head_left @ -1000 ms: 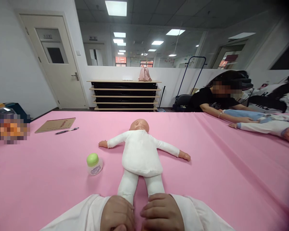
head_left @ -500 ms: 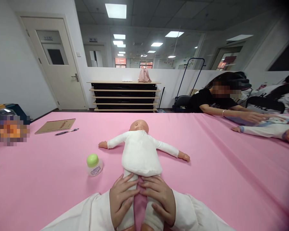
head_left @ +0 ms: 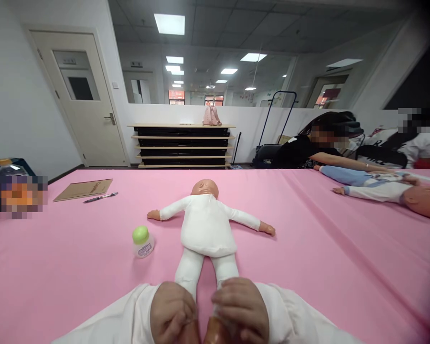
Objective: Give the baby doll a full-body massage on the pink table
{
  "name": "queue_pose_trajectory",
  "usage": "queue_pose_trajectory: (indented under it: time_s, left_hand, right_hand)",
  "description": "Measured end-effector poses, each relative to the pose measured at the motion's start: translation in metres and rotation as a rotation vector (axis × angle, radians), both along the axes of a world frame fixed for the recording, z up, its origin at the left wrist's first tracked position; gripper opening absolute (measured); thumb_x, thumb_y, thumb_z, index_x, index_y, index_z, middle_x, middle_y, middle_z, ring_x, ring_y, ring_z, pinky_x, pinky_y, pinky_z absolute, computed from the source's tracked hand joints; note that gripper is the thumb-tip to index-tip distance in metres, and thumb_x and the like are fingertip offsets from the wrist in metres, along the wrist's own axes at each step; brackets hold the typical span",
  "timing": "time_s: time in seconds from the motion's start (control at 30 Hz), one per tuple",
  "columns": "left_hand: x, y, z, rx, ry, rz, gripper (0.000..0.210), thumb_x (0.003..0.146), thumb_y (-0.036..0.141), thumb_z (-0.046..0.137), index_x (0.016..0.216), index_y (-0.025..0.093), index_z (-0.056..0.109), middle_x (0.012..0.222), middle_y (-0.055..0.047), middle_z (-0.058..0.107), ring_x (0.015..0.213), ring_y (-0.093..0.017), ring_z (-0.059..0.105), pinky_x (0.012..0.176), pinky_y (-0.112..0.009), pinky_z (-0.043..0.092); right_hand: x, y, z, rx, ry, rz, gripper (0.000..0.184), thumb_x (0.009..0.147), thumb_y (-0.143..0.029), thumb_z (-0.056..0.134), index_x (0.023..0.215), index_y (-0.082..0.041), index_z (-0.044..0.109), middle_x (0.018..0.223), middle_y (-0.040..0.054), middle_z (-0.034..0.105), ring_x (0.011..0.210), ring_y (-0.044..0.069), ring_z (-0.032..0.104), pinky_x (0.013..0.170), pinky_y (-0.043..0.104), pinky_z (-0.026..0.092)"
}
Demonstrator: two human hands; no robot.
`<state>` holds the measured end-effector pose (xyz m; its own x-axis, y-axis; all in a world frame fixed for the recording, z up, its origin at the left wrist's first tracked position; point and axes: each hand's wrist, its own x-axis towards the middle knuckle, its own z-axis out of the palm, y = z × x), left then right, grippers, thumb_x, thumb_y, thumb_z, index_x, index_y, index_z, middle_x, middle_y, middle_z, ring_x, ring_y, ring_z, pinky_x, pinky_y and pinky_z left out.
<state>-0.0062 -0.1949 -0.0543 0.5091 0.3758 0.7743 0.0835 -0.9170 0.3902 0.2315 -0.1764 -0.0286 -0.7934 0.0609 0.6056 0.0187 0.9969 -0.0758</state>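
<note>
Pink cloth (head_left: 301,272) covers the surface, with long creases at right. Behind it we record a low shelf unit (head_left: 182,142) against the wall, a pink backpack (head_left: 211,116) on its top, and a closed door (head_left: 79,126) at left.

We find the doll (head_left: 208,227), dressed in white, lying at the middle of the surface, arms spread, head away from us, legs toward us. Our left hand (head_left: 174,310) is at one lower leg with its fingers curled; our right hand (head_left: 241,308), blurred, lies bent over the other. Both cover the shins and part of the feet. As to each grip, we cannot tell whether it is clamped on the leg or merely resting against it.

Closest of the surrounding items is a jar (head_left: 143,242) with a green lid, near one side of the doll and apart from it, beyond our left sleeve. Farther off on that side we note a brown notebook (head_left: 80,189), a pen (head_left: 101,198) just beside it, and an orange-capped bottle (head_left: 10,167), partly masked. At far right, a person in black (head_left: 297,150) reaches over a second doll (head_left: 387,191) in blue and white.
</note>
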Motion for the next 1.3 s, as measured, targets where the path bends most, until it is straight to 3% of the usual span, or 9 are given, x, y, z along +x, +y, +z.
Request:
queue_pose_trajectory:
  time_s: [0.17,0.23,0.33,0.43,0.6,0.7,0.93,1.17,1.3]
  left_hand:
    - [0.011,0.028,0.019,-0.011,-0.008,0.193,0.026,0.087,0.014,0.033,0.088,0.015,0.059,0.088,-0.009,0.065,0.089,-0.017,0.060,0.079,-0.030,0.049]
    - [0.021,0.051,0.034,0.018,0.096,0.168,0.025,0.087,0.016,0.036,0.083,0.015,0.061,0.084,-0.007,0.066,0.081,-0.016,0.062,0.074,-0.027,0.050]
    - [0.039,0.086,0.054,0.098,0.334,0.018,0.025,0.086,0.024,0.041,0.078,0.015,0.063,0.079,-0.007,0.067,0.074,-0.017,0.063,0.068,-0.027,0.051]
    - [0.054,0.109,0.059,0.094,0.439,-0.033,0.025,0.084,0.023,0.040,0.084,0.017,0.065,0.090,-0.007,0.067,0.087,-0.019,0.062,0.079,-0.029,0.049]
    - [0.059,0.121,0.036,0.003,0.518,0.036,0.032,0.077,0.021,0.048,0.106,0.018,0.061,0.109,-0.006,0.062,0.101,-0.021,0.057,0.089,-0.034,0.044]
    - [0.052,0.122,0.023,-0.044,0.480,0.078,0.035,0.079,0.020,0.046,0.111,0.019,0.058,0.111,-0.005,0.061,0.105,-0.021,0.055,0.094,-0.037,0.039]
    - [0.036,0.135,-0.003,-0.215,0.282,0.258,0.032,0.085,0.031,0.040,0.108,0.021,0.060,0.112,-0.006,0.061,0.110,-0.022,0.051,0.102,-0.044,0.029]
    - [0.020,0.151,-0.034,-0.397,0.065,0.457,0.043,0.084,0.047,0.040,0.113,0.020,0.057,0.132,-0.007,0.044,0.129,-0.026,0.028,0.108,-0.046,0.020]
    - [0.018,0.159,-0.043,-0.605,-0.121,0.476,0.066,0.082,0.058,0.040,0.127,0.010,0.041,0.140,-0.014,0.030,0.131,-0.030,0.022,0.109,-0.040,0.019]
  right_hand:
    - [-0.003,0.037,0.004,-0.114,0.148,-0.450,0.028,0.087,-0.022,0.036,0.105,-0.017,0.057,0.103,0.0086,0.065,0.101,0.017,0.058,0.090,0.037,0.044]
    - [-0.013,0.066,0.018,-0.259,0.155,-0.558,0.027,0.088,-0.025,0.038,0.098,-0.018,0.062,0.101,0.0076,0.066,0.098,0.018,0.060,0.087,0.036,0.046]
    - [-0.034,0.116,0.043,-0.477,0.114,-0.540,0.031,0.088,-0.030,0.037,0.099,-0.018,0.064,0.103,0.0053,0.065,0.100,0.017,0.059,0.092,0.034,0.045]
    - [-0.054,0.154,0.055,-0.479,-0.028,-0.479,0.031,0.087,-0.030,0.039,0.104,-0.021,0.064,0.116,0.0015,0.059,0.114,0.016,0.050,0.103,0.033,0.033]
    - [-0.071,0.172,0.036,-0.413,-0.322,-0.485,0.028,0.086,-0.026,0.044,0.108,-0.029,0.062,0.122,-0.0033,0.055,0.126,0.017,0.037,0.110,0.041,0.013]
    - [-0.071,0.172,0.024,-0.339,-0.309,-0.509,0.030,0.087,-0.024,0.042,0.110,-0.028,0.060,0.129,-0.0018,0.049,0.130,0.019,0.030,0.109,0.047,0.010]
    - [-0.068,0.178,0.014,-0.330,-0.154,-0.902,0.041,0.086,-0.037,0.043,0.126,-0.028,0.047,0.143,0.0033,0.027,0.134,0.024,0.019,0.106,0.052,0.008]
    - [-0.061,0.181,0.004,-0.619,0.014,-1.237,0.059,0.086,-0.052,0.033,0.139,-0.027,0.023,0.147,0.0056,0.015,0.135,0.025,0.012,0.106,0.052,0.010]
    - [-0.054,0.181,0.000,-0.802,0.138,-1.356,0.061,0.087,-0.054,0.026,0.139,-0.024,0.021,0.145,0.0096,0.021,0.134,0.026,0.019,0.107,0.050,0.012]
